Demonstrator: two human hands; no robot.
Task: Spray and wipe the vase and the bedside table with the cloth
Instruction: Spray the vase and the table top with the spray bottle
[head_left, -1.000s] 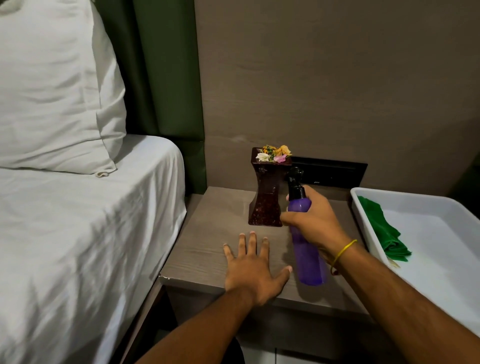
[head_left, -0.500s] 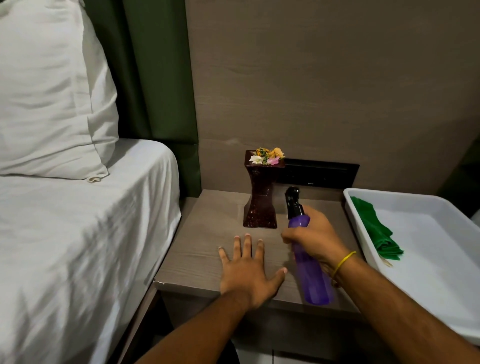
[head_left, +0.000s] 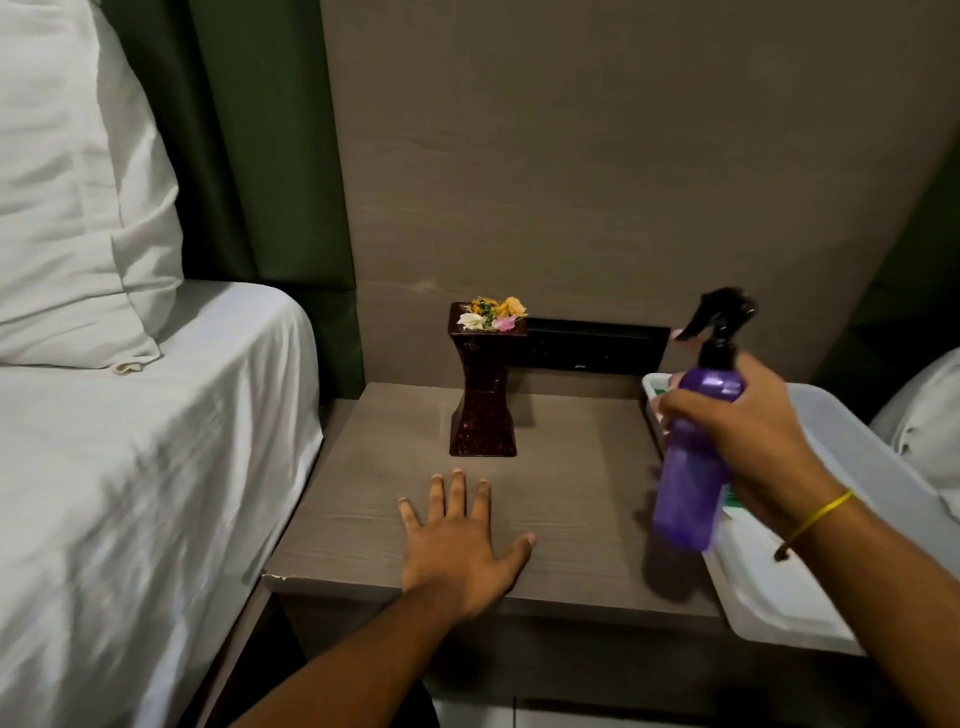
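A dark red-brown vase (head_left: 483, 395) with small flowers on top stands upright at the back of the grey wooden bedside table (head_left: 363, 499). My left hand (head_left: 462, 540) lies flat on the table in front of the vase, fingers spread, holding nothing. My right hand (head_left: 753, 441) grips a purple spray bottle (head_left: 691, 467) with a black trigger head, held in the air over the table's right edge and the white tray (head_left: 769, 597). The green cloth (head_left: 732, 499) lies in the tray, mostly hidden behind the bottle and my hand.
A bed with a white sheet (head_left: 130, 493) and pillow (head_left: 67, 208) runs along the left of the table. A black socket panel (head_left: 592, 345) sits on the wall behind the vase. Another white pillow (head_left: 930, 426) shows at the far right.
My right hand has swung the spray bottle to the right and upward, away from the vase and over the tray. My left hand stays flat on the table.
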